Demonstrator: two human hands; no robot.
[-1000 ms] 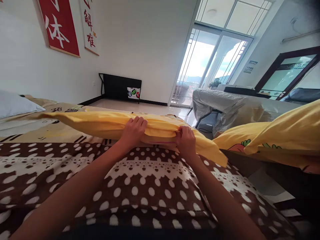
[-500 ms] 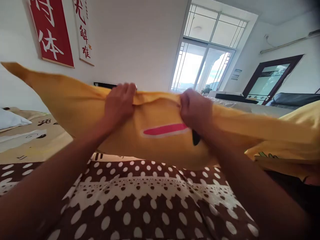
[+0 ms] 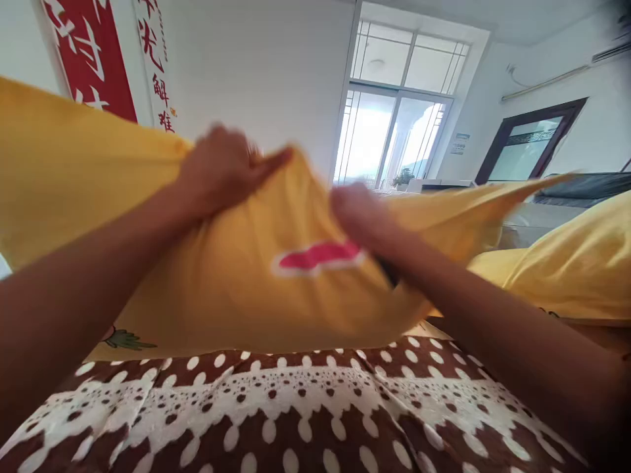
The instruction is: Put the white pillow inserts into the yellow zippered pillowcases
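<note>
A yellow pillow with a pink patch and a green leaf print is lifted in front of me, above a brown blanket with white dots. My left hand is closed on the pillow's upper edge left of centre. My right hand, blurred by motion, grips the same edge to the right, near the pink patch. Both forearms reach up from the lower corners.
A second yellow pillow lies at the right. Red and white wall banners hang top left. A tall glass balcony door stands at the back, and a dark-framed door at the right.
Both hands have raised the yellow pillow from the bed up towards my face. It now fills the left and centre and hides the bed behind.
</note>
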